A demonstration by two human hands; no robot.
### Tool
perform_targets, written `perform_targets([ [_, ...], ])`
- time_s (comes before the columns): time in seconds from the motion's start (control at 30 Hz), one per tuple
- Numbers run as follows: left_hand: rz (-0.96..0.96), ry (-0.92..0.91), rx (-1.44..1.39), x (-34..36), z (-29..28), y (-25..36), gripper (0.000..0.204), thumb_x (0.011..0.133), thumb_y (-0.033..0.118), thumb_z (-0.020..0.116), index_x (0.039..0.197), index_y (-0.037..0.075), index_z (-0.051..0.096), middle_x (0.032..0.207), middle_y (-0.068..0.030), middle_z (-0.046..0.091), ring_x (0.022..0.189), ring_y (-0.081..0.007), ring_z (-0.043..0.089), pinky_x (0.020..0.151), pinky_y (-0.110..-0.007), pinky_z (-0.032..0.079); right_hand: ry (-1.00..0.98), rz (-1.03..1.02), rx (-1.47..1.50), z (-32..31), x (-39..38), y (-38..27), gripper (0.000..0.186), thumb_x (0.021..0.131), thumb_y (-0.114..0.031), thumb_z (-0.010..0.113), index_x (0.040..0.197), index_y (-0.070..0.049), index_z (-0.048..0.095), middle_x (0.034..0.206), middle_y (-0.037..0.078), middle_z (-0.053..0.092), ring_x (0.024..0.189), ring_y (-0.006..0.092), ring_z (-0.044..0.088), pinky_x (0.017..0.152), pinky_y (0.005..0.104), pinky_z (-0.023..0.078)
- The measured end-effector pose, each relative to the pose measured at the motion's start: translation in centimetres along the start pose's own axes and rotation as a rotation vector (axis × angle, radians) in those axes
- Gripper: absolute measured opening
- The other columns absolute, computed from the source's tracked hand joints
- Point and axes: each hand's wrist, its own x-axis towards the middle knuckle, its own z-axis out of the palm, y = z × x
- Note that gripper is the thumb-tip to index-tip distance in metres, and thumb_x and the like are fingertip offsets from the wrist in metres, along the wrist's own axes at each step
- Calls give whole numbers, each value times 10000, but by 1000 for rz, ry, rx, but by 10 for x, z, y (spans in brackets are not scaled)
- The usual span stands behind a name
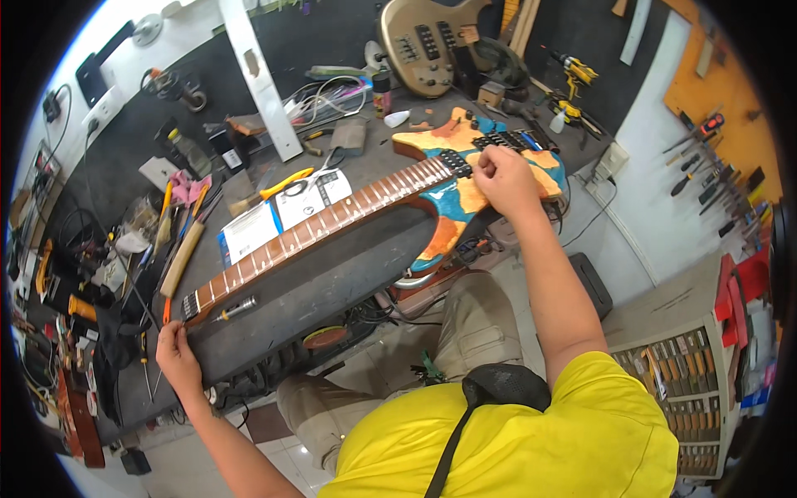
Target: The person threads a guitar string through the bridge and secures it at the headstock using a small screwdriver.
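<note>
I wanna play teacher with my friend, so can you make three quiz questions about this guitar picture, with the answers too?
1. Which is over the painted guitar's body: the left hand or the right hand?
2. True or false: a gold guitar is behind the painted one, farther from the person.
3. What colour is the person's shirt?
A) blue
B) yellow
C) red

Key:
1. The right hand
2. True
3. B

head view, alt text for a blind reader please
A blue-and-orange guitar lies on a cluttered dark bench, a person's left hand near its neck end, right hand at its body. Behind is a gold guitar.
</note>
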Motion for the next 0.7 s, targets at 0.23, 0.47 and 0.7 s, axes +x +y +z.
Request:
perform_targets([
  [0.23,-16,-31,-19,1,5,2,95,1125,16,677,1180,-51,716,1046,-137,746,952,-214,696,890,-347,565,18,67,-28,-6,-6,3,141,893,-121,820,924,-31,717,836,125,712,900,356,722,802,499,576],
  [0.47,-42,-29,-60,-1,5,-11,117,1139,31,670,1197,-62,710,1053,-129,743,966,-202,685,905,-339,566,37,48,-7,-4,-6,-2,139,900,-144,823,916,-38,735,831,117,717,903,359,728,815,496,581],
  [0.7,-56,-67,-35,1,3,-6,126,1168,65,647,1183,-47,702,1048,-88,733,992,-162,702,937,-326,576,1,46,-60,-3,-7,5,171,907,-165,837,930,-43,720,869,131,738,926,378,731,843,506,584],
])
